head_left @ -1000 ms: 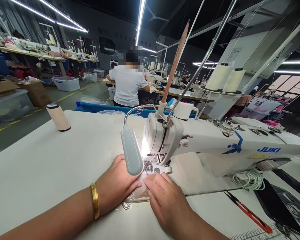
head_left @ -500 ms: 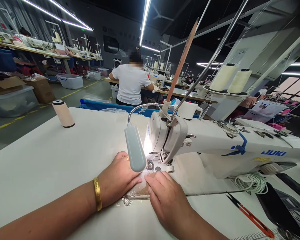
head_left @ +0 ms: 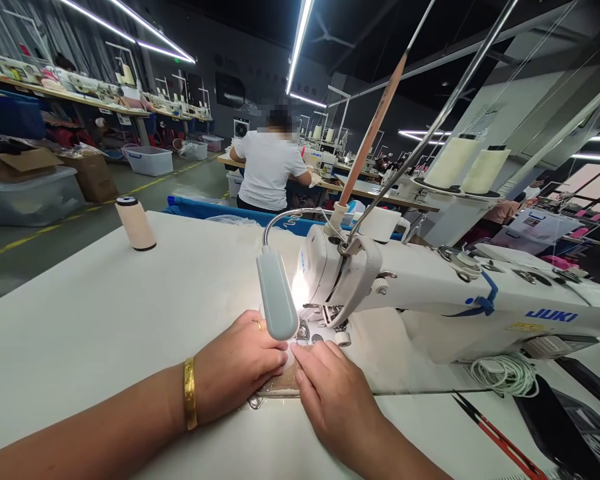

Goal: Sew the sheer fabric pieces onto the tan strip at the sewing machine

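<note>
My left hand (head_left: pixel 253 357), with a gold bracelet and ring, rests on the bed of a white sewing machine (head_left: pixel 420 280), fingers bent and partly hidden by a grey lamp (head_left: pixel 279 293). Just right of it, my right hand (head_left: pixel 333 393) is closed, with thumb and index finger together. Both sets of fingertips almost meet in front of the presser foot (head_left: pixel 304 330). A pale sliver shows between them, but what they hold is too small and covered to name. Below the fingers lies a shiny brownish plate (head_left: pixel 283 383) at the bed's front edge.
A thread spool (head_left: pixel 136 223) stands on the table's left. To the right lie red-handled thread snips (head_left: pixel 500 437), a coil of pale cord (head_left: pixel 504 373) and a black object (head_left: pixel 550 427). Ahead, a person in a white shirt (head_left: pixel 270 167) sits at another machine.
The camera view has shifted slightly, so the background sits a little further right. My left fingers are a touch nearer the right ones; both hands stay at the presser foot.
</note>
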The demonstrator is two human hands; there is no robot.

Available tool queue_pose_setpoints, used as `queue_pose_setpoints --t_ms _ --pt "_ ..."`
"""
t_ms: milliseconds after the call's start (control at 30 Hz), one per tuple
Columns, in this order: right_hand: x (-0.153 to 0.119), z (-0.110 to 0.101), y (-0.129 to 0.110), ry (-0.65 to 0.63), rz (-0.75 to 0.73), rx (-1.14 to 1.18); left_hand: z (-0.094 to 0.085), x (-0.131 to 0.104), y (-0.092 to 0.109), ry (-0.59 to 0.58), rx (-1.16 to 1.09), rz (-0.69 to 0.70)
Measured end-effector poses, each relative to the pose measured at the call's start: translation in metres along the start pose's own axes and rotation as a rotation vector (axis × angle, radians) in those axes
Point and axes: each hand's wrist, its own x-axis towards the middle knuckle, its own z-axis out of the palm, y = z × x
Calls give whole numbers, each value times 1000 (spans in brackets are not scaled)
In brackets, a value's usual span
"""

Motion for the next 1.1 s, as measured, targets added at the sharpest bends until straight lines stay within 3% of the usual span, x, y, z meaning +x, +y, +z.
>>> queue_pose_setpoints --t_ms 333,500,767,1100 --pt "0 -10 2 66 17 119 1 2 -4 16 2 1" --pt "-1 -9 1 43 -44 127 0 4 -1 22 -2 22" --pt "0 -8 2 14 -24 109 -4 8 4 68 -29 45" --pt "2 -7 0 18 23 100 0 9 -7 -16 41 -45"
